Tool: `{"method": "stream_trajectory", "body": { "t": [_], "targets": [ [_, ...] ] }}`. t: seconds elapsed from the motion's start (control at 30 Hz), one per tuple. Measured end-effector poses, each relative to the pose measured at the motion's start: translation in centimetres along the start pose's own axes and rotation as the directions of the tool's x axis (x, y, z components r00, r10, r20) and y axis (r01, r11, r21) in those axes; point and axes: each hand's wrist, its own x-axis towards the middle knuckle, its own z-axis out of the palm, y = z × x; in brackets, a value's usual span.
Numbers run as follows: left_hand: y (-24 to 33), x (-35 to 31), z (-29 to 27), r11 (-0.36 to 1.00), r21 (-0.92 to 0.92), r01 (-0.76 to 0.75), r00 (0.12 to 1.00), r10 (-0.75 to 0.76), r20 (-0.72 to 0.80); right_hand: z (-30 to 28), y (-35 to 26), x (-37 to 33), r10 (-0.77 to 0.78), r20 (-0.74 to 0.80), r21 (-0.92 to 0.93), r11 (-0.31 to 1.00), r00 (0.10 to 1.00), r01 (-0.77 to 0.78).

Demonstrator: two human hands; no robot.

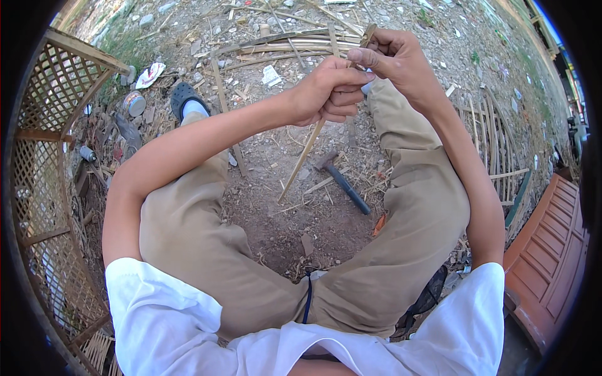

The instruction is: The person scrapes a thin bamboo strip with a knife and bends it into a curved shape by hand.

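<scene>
My left hand point(332, 93) is closed around a thin bamboo strip point(305, 153), which slants out below the fist toward the ground between my legs. Close beside it, my right hand point(401, 66) is closed, thumb pressed against the fingers. A narrow brownish piece point(369, 34) sticks up from this pinch; whether it is the strip's other end or a separate thing, I cannot tell. Below the hands a hammer point(343, 182) with a dark handle lies on the dirt, apart from the strip.
Long bamboo strips point(282, 47) lie across the ground ahead, and more slats point(492, 135) are at the right. A wooden lattice frame point(53, 131) stands at the left, near a can point(134, 103). A reddish-brown panelled board point(549, 250) is at the lower right.
</scene>
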Motion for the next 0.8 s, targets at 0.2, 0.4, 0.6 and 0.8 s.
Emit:
{"method": "stream_trajectory", "body": {
  "t": [0.2, 0.4, 0.6, 0.8],
  "targets": [
    [0.2, 0.4, -0.5, 0.992, -0.122, -0.021, 0.998, 0.028, 0.060, 1.1, 0.9, 0.8, 0.082, -0.081, 0.349, 0.936, 0.993, -0.048],
    [1.1, 0.6, -0.3, 0.973, -0.222, -0.057, 0.997, 0.069, 0.045, 2.1, -0.7, 1.5, 0.185, -0.087, 0.564, 0.819, 0.979, -0.105],
    [2.5, 1.1, 0.7, 0.949, -0.310, -0.055, 0.993, 0.084, 0.080, 2.0, -2.6, 2.1, 0.307, -0.159, 0.746, 0.660, 0.938, -0.089],
    [3.2, 0.9, 1.5, 0.930, -0.366, -0.035, 0.999, 0.036, -0.004, 1.9, -1.8, 2.6, 0.306, -0.177, 0.757, 0.650, 0.935, -0.070]
  ]
}}
